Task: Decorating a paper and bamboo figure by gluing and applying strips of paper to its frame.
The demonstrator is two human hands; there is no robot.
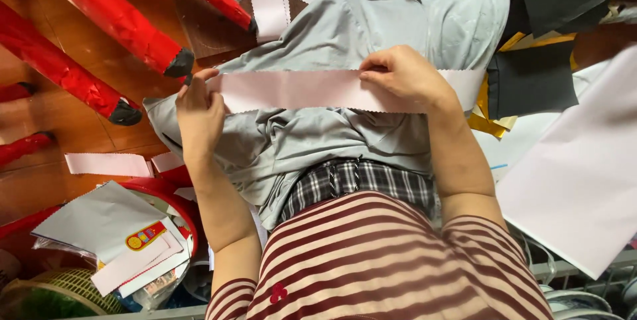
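Pinching pale pink strip (318, 91), both hands

I note one pale pink fabric strip (312, 91) stretched level across the centre of the frame. Its long edges are pinked in a fine zigzag. It is held taut and flat, its left end at centre left, its right end running past centre right. Beneath it lies a grey garment (345, 28), crumpled, spread from the upper centre of the frame down to the lower centre, with folds gathered under the strip. The strip rests against the garment.
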